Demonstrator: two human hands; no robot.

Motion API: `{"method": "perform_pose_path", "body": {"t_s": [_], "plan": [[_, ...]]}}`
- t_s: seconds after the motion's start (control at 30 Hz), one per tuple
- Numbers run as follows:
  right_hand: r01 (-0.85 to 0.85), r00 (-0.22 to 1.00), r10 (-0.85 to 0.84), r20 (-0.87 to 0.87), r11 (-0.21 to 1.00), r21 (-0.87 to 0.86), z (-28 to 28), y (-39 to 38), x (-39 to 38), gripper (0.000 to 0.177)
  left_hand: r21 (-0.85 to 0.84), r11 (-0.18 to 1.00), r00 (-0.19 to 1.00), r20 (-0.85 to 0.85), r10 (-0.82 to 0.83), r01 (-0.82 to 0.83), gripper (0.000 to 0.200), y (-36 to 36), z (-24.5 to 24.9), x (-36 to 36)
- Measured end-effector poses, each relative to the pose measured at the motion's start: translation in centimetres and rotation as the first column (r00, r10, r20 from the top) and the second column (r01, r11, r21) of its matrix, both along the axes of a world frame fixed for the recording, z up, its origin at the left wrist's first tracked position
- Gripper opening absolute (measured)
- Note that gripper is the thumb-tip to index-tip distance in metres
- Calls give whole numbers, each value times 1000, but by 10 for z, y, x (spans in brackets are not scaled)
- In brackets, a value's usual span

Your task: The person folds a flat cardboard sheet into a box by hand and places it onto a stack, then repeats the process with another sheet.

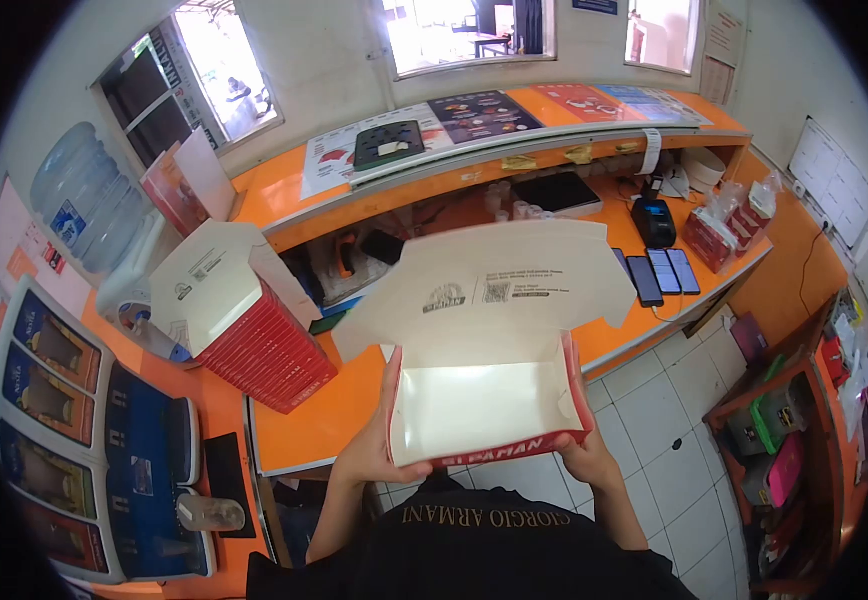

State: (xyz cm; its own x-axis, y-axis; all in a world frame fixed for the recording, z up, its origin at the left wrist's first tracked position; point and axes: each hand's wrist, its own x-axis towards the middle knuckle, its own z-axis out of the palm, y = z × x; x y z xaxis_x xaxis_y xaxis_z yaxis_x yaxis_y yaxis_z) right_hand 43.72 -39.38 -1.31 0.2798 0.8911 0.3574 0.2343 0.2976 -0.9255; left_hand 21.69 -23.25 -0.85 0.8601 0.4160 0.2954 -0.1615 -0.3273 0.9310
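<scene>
An open red box (484,405) with a white inside is held level in front of my body, its lid raised at the far side. Printed text and a square code show on the inner lid (494,275). My left hand (379,430) grips the left side of the box, thumb at the near corner. On the right side, my right hand (586,445) holds it the same way. Nothing lies inside the box. To the left, a tall stack of nested red boxes (266,345) with white lids stands on the orange counter.
A drinks dispenser (144,450) and a clear cup (211,513) are at the left, below a water bottle (94,190). Phones (662,272) and a card terminal (653,221) lie on the right counter. Shelves (754,420) stand at the right.
</scene>
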Motion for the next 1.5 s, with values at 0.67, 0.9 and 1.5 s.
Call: {"method": "perform_pose_path", "body": {"t_s": [0.67, 0.9, 1.5], "plan": [[-152, 815, 214, -539, 976, 158, 11, 133, -91, 62, -701, 565, 593, 695, 406, 434, 70, 65, -64, -76], [-286, 610, 41, -792, 943, -171, 5, 173, -121, 35, -687, 535, 551, 721, 420, 491, 57, 95, -65, -108], [-420, 561, 291, -775, 907, 36, -10, 263, -188, 32, -645, 740, 551, 694, 463, 192, 16, 146, -30, -172]]}}
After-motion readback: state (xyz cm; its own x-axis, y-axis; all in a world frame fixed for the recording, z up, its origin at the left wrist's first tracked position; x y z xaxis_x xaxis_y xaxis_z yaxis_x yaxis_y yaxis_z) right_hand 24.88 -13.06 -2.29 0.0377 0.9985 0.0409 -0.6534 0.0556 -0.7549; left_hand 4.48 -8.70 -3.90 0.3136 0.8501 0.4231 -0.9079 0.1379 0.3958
